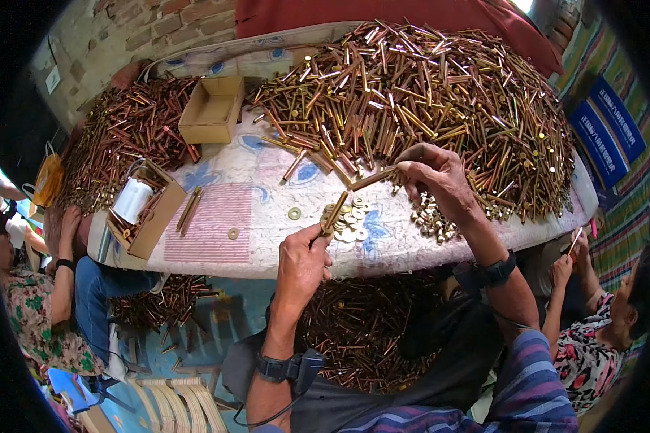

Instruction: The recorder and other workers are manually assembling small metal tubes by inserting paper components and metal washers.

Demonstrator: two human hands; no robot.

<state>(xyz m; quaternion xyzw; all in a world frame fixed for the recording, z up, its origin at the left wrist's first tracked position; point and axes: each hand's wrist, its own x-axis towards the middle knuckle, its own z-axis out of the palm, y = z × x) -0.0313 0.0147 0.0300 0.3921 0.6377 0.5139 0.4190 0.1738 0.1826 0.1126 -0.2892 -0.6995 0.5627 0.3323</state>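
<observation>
My left hand (302,263) is closed round a brass-coloured metal bolt (337,208), held tilted with its upper end pointing up and right. My right hand (440,177) pinches a longer brass-coloured metal tube (373,178) between thumb and fingers. The two pieces are apart, though their ends come close. Just beyond my left hand lies a small heap of flat washers (354,225), partly covered by the bolt. Under my right hand and wrist, small metal nuts (432,220) are piled.
A huge heap of metal bolts (440,94) covers the padded table's far right; another heap (133,123) lies left. An open cardboard box (211,113) stands between them. A second box (155,220) holds a white roll. People sit at left (47,310) and right (585,339). More bolts (368,332) lie below.
</observation>
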